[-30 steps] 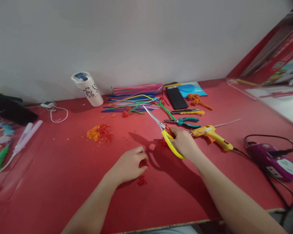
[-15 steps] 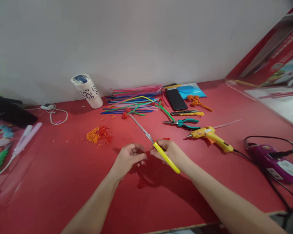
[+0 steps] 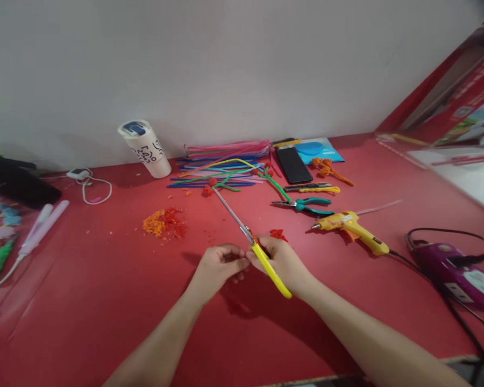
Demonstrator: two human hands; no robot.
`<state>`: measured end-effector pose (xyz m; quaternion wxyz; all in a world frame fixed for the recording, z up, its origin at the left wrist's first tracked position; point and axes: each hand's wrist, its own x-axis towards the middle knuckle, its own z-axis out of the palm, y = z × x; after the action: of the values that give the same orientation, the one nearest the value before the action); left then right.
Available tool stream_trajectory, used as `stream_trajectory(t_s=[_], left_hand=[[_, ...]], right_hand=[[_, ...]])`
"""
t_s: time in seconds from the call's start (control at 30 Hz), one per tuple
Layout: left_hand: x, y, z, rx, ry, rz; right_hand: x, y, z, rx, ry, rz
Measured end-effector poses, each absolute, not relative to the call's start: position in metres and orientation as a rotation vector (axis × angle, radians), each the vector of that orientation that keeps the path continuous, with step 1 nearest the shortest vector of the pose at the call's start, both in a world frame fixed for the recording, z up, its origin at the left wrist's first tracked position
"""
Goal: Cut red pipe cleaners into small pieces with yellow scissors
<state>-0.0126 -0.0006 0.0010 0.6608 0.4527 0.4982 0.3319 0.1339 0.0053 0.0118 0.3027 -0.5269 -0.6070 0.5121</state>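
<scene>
My right hand (image 3: 284, 263) holds a pair of scissors (image 3: 270, 271) with a yellow handle, the long silver blades pointing away to the upper left. Close beside it is my left hand (image 3: 221, 269), thumb and fingers pinched together. The fingertips of both hands nearly meet, and anything between them is too small or hidden to make out. Just beyond my right hand lies a little heap of red bits (image 3: 278, 235). Piles of orange clippings (image 3: 154, 223) and red clippings (image 3: 175, 223) lie on the red table (image 3: 116, 301) ahead of my left hand.
Coloured pipe cleaners (image 3: 226, 150) lie along the wall near a white tumbler (image 3: 145, 150). Toward the right are a phone (image 3: 294, 165), a utility knife (image 3: 310, 187), teal pliers (image 3: 306, 204), a yellow glue gun (image 3: 350, 226) and a purple power strip (image 3: 452, 269). A pink hair straightener (image 3: 44, 228) lies left.
My left hand has moved slightly right, closer to my right hand. The scissors' handle has swung a little down and left, and the red heap beyond my right hand shows more fully.
</scene>
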Motion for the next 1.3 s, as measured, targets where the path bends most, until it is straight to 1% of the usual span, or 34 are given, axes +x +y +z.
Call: stream_trajectory(t_s=[0.13,0.3,0.37,0.6,0.77,1.3], left_hand=[[-0.014,0.0,0.002,1.021,1.118,0.824],[-0.024,0.007,0.003,0.729,1.038,1.096],[-0.029,0.01,0.004,0.631,0.973,1.169],[-0.039,0.017,0.004,0.411,0.894,1.283],[-0.04,0.017,0.005,0.382,0.866,1.346],[-0.041,0.017,0.007,0.323,0.835,1.351]], right_hand=[[0.137,0.005,0.01,-1.479,-1.758,1.202],[0.147,0.005,0.015,-1.641,-2.128,0.766],[0.148,0.005,0.018,-1.659,-2.238,0.641],[0.149,0.004,0.01,-1.695,-2.524,0.296],[0.149,0.002,0.003,-1.659,-2.585,0.206],[0.148,0.0,-0.004,-1.611,-2.637,0.137]])
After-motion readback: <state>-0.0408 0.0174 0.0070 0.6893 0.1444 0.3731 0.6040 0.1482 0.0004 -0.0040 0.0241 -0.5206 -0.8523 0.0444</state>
